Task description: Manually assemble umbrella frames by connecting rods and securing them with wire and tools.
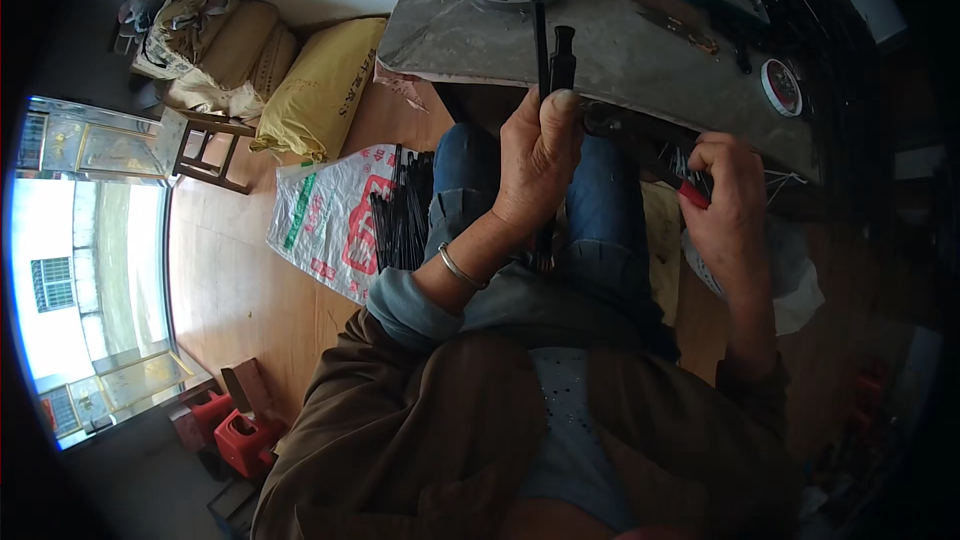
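Note:
My left hand [540,152] is closed round a pair of long black rods, held upright above my knees. One black rod [541,40] is thin and straight; the other black piece [563,58] is thicker, with a knobbed top end. At the right, my right hand [730,180] is wrapped round a hand tool whose handle end is red [693,194]. The tool's dark front part reaches leftward to beside my left hand, by the table's front edge; its exact kind is hard to make out. Several black rods [405,205] lie bundled beside my left leg.
Ahead stands a grey table [430,30] bearing a round metal dish [515,2] of small black and white bits, a teal tray [715,0] and a round lidded tin [781,88]. Left are a printed white sack [330,210], a yellow sack [325,80], a wooden stool [215,145] and red containers [245,440].

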The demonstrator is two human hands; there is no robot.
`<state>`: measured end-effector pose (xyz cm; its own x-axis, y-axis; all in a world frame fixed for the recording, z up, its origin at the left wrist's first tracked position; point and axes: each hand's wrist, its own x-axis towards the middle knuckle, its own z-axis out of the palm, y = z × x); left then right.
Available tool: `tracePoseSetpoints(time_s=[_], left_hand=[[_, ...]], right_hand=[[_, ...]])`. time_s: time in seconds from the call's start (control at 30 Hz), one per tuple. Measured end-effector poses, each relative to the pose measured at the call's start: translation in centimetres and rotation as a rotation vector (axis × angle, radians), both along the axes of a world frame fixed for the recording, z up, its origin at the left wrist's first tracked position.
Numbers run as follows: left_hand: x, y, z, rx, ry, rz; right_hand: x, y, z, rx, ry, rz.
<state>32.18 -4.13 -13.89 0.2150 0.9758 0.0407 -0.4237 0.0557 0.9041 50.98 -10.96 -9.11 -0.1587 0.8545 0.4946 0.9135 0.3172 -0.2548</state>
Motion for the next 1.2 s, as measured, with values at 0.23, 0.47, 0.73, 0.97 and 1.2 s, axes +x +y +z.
tracePoseSetpoints(time_s=[0.23,0.47,0.73,0.97,1.2], left_hand=[[0.1,-0.2,-0.3,0.135,0.115,0.049],[0.4,0.3,-1.0,0.100,0.295,0.165],[1.2,0.9,-1.8,0.129,0.322,0.230],[0.2,0.9,-0.8,-0.017,0.086,0.089],[0.4,1.0,-1.0,-0.015,0.061,0.069]], right_hand=[[-0.4,-0.6,-0.5,-0.033,0.070,-0.011],[-3.5,-2.9,-4.8,-0.147,0.394,-0.139],[-8.7,-5.0,-8.1,-0.406,1.126,-0.170],[-3.6,-2.4,-6.1,-0.040,0.401,-0.154],[-1.3,-0.1,-3.4,0.062,0.017,-0.019]])
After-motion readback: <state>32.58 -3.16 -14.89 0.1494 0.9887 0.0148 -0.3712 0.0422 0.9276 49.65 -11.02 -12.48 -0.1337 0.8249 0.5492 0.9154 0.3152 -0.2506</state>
